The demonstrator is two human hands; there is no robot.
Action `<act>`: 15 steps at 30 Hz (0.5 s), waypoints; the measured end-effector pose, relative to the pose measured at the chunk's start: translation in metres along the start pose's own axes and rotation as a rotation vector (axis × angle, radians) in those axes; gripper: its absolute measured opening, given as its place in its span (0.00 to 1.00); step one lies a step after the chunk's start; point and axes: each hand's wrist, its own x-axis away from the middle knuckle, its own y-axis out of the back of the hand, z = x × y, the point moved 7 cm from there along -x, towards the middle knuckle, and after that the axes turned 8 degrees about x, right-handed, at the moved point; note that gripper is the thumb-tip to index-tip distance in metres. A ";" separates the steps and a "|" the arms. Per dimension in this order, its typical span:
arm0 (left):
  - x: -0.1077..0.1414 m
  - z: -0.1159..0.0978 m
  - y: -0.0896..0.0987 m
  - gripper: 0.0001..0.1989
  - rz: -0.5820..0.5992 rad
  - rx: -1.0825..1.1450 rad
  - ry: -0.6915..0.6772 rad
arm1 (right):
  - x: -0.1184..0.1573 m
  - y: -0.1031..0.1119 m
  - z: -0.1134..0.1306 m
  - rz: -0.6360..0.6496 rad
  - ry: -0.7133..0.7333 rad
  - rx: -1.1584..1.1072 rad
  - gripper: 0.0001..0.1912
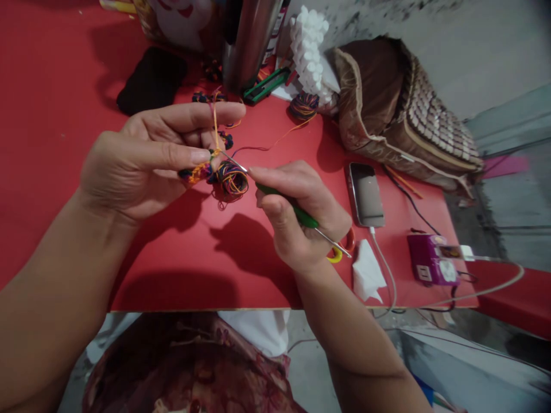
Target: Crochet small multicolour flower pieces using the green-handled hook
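Observation:
My left hand pinches a small crocheted strip in dark, orange and purple yarn between thumb and fingers. A strand of orange yarn runs up from it over the raised index finger. In my right hand is a crochet hook with a green handle, held like a pen. Its thin metal tip meets the strip at the base of the orange strand. Just behind the tip, a wound ball of multicoloured yarn rests on the red table.
A second yarn ball lies farther back, beside a green box cutter and a steel flask. On the right are a phone on a cable, a purple box, crumpled tissue and a brown bag. A black cloth sits back left.

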 end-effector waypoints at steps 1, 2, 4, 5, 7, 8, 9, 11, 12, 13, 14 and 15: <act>0.001 0.001 -0.001 0.25 -0.001 0.011 0.026 | 0.001 0.001 0.000 -0.003 0.008 0.016 0.19; 0.001 0.001 -0.001 0.24 -0.011 0.031 0.039 | 0.002 0.000 -0.003 0.010 -0.015 0.047 0.18; 0.002 0.002 -0.001 0.23 -0.034 0.092 0.063 | 0.005 0.003 -0.007 -0.006 -0.038 0.082 0.18; 0.003 0.003 -0.002 0.22 -0.035 0.122 0.076 | 0.006 0.003 -0.008 0.000 -0.042 0.073 0.18; 0.003 0.006 -0.004 0.21 -0.022 0.168 0.110 | 0.008 0.003 -0.010 0.034 -0.047 0.029 0.19; 0.004 0.007 -0.004 0.21 -0.010 0.189 0.118 | 0.008 0.003 -0.011 0.054 -0.051 0.010 0.19; 0.004 0.008 -0.004 0.21 -0.005 0.206 0.127 | 0.008 0.003 -0.011 0.071 -0.057 0.000 0.19; 0.003 0.010 0.000 0.20 -0.016 0.216 0.146 | 0.008 0.004 -0.012 0.082 -0.068 0.007 0.19; 0.003 0.012 0.002 0.20 -0.024 0.205 0.157 | 0.008 0.005 -0.013 0.088 -0.079 0.016 0.18; 0.003 0.013 0.004 0.20 -0.030 0.180 0.166 | 0.008 0.005 -0.014 0.097 -0.095 0.022 0.18; 0.003 0.013 0.007 0.20 -0.047 0.144 0.172 | 0.008 0.004 -0.017 0.130 -0.130 0.030 0.19; 0.002 0.012 0.008 0.20 -0.045 0.126 0.158 | 0.008 0.002 -0.020 0.176 -0.176 0.036 0.22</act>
